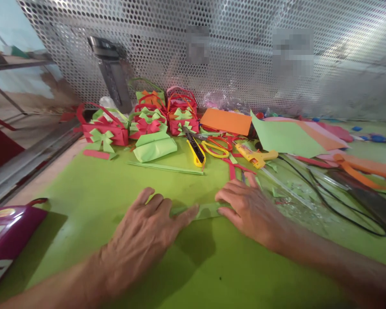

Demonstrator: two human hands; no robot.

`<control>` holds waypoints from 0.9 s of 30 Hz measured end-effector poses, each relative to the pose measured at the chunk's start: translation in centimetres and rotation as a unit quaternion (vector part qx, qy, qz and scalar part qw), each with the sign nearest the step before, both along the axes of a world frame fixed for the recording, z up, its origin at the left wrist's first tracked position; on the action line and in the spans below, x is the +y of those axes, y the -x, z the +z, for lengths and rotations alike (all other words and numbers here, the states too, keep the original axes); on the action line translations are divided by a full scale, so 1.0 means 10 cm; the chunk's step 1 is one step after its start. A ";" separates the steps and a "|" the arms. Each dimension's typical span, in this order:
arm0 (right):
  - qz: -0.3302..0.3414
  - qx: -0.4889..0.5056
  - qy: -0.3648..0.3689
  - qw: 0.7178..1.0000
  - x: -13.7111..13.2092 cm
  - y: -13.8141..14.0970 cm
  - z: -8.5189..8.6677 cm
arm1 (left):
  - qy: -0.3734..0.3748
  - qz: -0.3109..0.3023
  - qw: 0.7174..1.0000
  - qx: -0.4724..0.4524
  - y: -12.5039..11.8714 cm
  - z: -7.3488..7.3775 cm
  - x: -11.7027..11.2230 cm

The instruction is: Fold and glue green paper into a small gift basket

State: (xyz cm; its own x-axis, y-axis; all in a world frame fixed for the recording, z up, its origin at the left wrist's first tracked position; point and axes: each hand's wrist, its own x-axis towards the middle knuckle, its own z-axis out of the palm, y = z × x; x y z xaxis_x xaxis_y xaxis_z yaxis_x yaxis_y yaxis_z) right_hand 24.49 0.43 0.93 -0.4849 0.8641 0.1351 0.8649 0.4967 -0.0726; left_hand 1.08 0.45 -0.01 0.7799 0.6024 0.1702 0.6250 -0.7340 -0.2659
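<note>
A light green paper strip (pixel 208 211) lies flat on the green tabletop between my two hands. My left hand (pixel 148 227) rests over its left part, fingers spread and thumb stretched along the strip. At the strip's other end, my right hand (pixel 246 210) has its thumb and fingers bent around the paper; the end itself is hidden under the hand. Beyond my hands lie a thin folded green strip (pixel 165 168) and a folded green paper piece (pixel 156 148). A yellow and black utility knife (pixel 195 148) sits beside yellow-handled scissors (pixel 216 150).
Small red and green paper baskets (pixel 106 132) with bows stand at the back left, before a dark bottle (pixel 112 77). A yellow glue gun (pixel 255 155) with a black cord lies right. Coloured paper sheets (pixel 289 135) are behind it. A purple power strip (pixel 14 236) sits left.
</note>
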 end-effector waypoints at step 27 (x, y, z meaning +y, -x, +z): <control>0.270 -0.236 -0.183 0.915 -0.20 -0.32 0.02 | -0.003 -0.023 0.995 0.096 -0.05 0.11 -0.04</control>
